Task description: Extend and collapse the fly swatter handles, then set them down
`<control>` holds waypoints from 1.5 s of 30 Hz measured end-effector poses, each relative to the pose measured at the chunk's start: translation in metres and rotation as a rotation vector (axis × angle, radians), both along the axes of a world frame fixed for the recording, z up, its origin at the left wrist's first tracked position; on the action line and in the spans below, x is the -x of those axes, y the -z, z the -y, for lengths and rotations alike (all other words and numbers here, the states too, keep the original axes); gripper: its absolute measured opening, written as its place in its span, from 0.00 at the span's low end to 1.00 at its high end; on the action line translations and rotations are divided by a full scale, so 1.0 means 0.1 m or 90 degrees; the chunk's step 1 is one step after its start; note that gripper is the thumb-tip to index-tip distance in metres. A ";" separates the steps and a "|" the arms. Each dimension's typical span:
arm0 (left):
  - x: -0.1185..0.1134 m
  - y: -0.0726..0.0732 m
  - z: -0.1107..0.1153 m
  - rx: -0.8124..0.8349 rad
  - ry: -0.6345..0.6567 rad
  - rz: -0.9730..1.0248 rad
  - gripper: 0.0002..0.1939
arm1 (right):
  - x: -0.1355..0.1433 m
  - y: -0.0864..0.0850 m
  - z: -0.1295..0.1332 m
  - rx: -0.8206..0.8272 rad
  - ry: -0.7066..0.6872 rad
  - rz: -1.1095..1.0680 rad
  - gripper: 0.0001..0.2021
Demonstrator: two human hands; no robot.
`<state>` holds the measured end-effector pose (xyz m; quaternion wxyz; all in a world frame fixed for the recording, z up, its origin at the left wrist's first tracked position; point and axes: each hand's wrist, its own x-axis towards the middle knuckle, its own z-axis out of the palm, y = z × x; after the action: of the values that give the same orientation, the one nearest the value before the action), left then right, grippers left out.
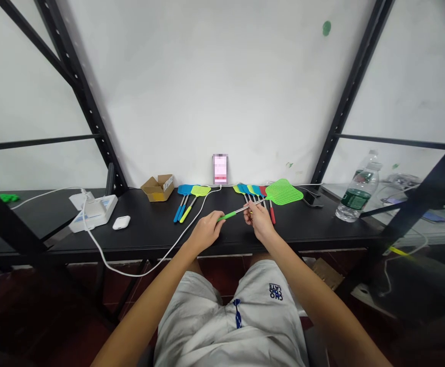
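Note:
My left hand (206,232) grips the green handle end of a green fly swatter (283,192), just above the black table (149,229). My right hand (258,219) pinches the same swatter's silver telescopic shaft further along. The swatter's mesh head points to the right and hovers over a row of several coloured swatters (251,191). A second small group of blue and yellow-green swatters (189,196) lies to the left of my hands.
A phone (220,168) leans against the white wall, with a white cable (161,255) running across the table to a white charger box (92,211). A white earbud case (121,222), a small cardboard box (158,187) and a water bottle (358,196) stand nearby. Black shelf posts frame both sides.

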<state>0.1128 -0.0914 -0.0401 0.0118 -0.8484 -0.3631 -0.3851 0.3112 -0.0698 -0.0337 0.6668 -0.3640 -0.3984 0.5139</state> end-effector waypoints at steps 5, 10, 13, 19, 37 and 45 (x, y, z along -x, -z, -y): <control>-0.01 0.01 0.00 -0.013 -0.008 0.000 0.08 | 0.04 0.02 0.02 0.029 -0.023 0.005 0.18; -0.02 0.01 0.02 -0.003 -0.014 0.005 0.08 | 0.06 0.01 0.03 0.045 -0.040 -0.004 0.17; -0.02 -0.01 0.04 0.005 -0.023 0.009 0.10 | -0.05 -0.03 -0.03 0.059 -0.018 -0.013 0.16; 0.00 -0.03 0.08 0.009 -0.022 0.003 0.13 | -0.58 -0.15 -0.16 0.068 0.007 -0.019 0.17; -0.18 -0.20 0.18 0.621 0.301 0.252 0.21 | -0.03 -0.26 0.29 0.037 -0.325 0.243 0.18; -0.21 -0.22 0.21 0.622 0.237 0.232 0.19 | -0.02 -0.15 0.15 0.002 -0.171 0.072 0.20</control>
<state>0.1334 -0.1127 -0.0182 -0.5145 -0.7247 -0.3393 -0.3082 0.3129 -0.0852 -0.0187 0.5680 -0.3365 -0.4795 0.5781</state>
